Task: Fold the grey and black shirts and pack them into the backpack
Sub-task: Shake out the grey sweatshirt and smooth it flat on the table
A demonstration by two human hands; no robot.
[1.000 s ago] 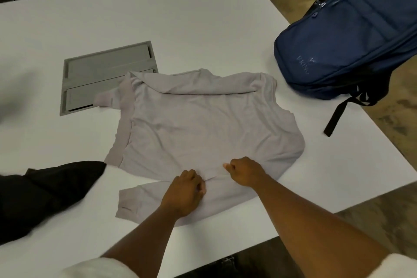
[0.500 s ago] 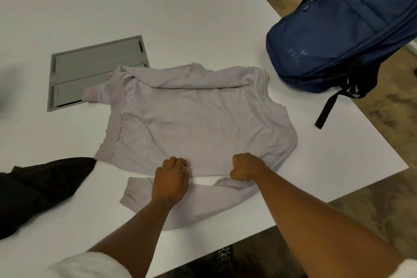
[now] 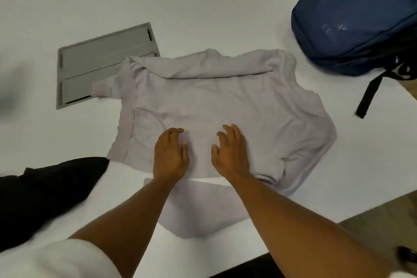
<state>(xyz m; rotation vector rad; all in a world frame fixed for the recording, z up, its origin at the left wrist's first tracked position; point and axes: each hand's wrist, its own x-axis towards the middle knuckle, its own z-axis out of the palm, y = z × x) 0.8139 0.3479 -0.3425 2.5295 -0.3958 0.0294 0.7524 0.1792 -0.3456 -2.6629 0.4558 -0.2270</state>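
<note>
Two flat hands, left hand (image 3: 170,156) and right hand (image 3: 231,153), press the grey shirt (image 3: 225,101), fingers extended.

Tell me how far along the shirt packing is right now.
Early. Done: the grey shirt lies spread on the table, its top edge folded over. In hand: left hand and right hand press flat on it. Left: finishing that fold, folding the black shirt bunched at the left, and packing both into the blue backpack.

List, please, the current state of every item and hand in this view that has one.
Grey shirt: partly folded, flat on the table.
Black shirt: bunched, unfolded.
Backpack: lying on the table; opening not visible.
Left hand: open, resting on the grey shirt.
Right hand: open, resting on the grey shirt.
</note>
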